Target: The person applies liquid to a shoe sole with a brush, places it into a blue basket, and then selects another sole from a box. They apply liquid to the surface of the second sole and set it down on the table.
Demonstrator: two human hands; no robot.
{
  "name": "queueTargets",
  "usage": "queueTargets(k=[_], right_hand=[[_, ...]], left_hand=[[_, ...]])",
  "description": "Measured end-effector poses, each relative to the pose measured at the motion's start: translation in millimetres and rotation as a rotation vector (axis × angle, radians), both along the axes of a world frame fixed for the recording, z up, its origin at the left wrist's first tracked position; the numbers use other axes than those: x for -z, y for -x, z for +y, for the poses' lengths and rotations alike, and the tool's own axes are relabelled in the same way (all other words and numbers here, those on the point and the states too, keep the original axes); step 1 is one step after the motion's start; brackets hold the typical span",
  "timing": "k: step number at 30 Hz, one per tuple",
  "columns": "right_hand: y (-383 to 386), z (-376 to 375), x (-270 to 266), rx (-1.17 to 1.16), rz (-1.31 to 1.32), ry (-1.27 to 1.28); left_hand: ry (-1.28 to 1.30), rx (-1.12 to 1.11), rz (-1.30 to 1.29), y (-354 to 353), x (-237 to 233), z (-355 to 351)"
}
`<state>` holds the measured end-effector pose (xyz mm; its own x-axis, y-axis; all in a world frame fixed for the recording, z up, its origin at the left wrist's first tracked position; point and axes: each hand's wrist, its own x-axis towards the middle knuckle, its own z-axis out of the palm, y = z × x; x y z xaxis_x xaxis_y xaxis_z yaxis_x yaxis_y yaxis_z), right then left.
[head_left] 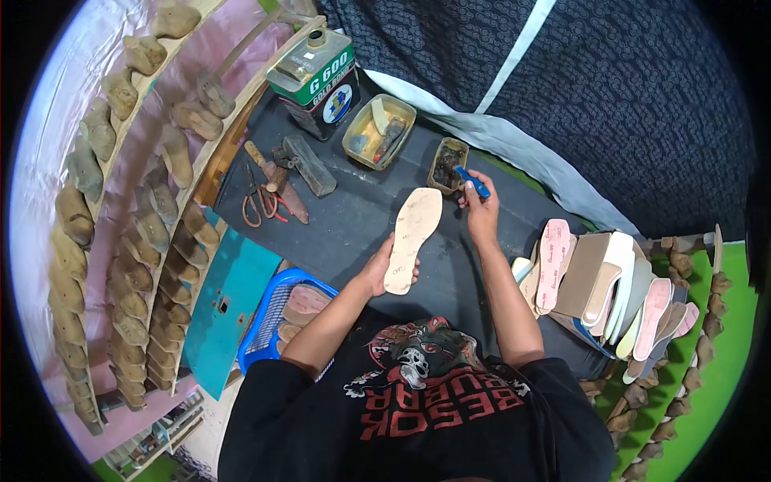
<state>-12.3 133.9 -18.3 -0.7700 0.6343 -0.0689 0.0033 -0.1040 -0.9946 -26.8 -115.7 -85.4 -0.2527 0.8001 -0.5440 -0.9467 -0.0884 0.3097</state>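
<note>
My left hand [384,269] grips the near end of a tan shoe insole [411,234], holding it flat over the dark work mat [345,221]. My right hand [479,201] is closed on a blue-handled brush [474,183], its tip at a small rectangular glue tin [447,163] just beyond the insole's far end.
A green G 600 glue can [315,78] and a yellow tray [378,130] with tools stand at the back. Scissors [259,201], a hammer and a block lie left. Stacked insoles [610,289] sit right. A blue basket [277,313] and racks of wooden shoe lasts [136,241] fill the left.
</note>
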Motion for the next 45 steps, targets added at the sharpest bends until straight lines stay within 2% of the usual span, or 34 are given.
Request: queueTargets(k=[17,20,23,26,30,33,38,41,45], right_hand=[[-41,19,-13,0.106,0.200,0.044],[-50,23,-29,0.115,0.192,0.043],[-63,23,-42,-0.003,0.188,-0.037],[-77,18,-54,-0.060,0.049,-0.222],[-88,10,-60,-0.044,-0.057,-0.360],[-102,5,-68,-0.179,-0.144,-0.503],[-106,7,-76,0.081,-0.065,-0.631],[-112,15,-77,0.087,-0.127,-0.754],[-128,5,-83,-0.069,-0.178,-0.733]], left_hand=[[0.076,-0.039,0.060,-19,-7,9],[0.075,-0.030,0.068,-27,-10,10],[0.061,-0.013,0.082,-33,-10,15],[0.055,0.002,0.085,-38,-11,20],[0.029,0.027,0.080,-39,-13,27],[0.051,0.063,0.104,-34,-19,30],[0.039,0.179,0.163,-34,-32,37],[0.042,0.209,0.182,-37,-36,42],[0.019,0.198,0.136,-41,-27,49]])
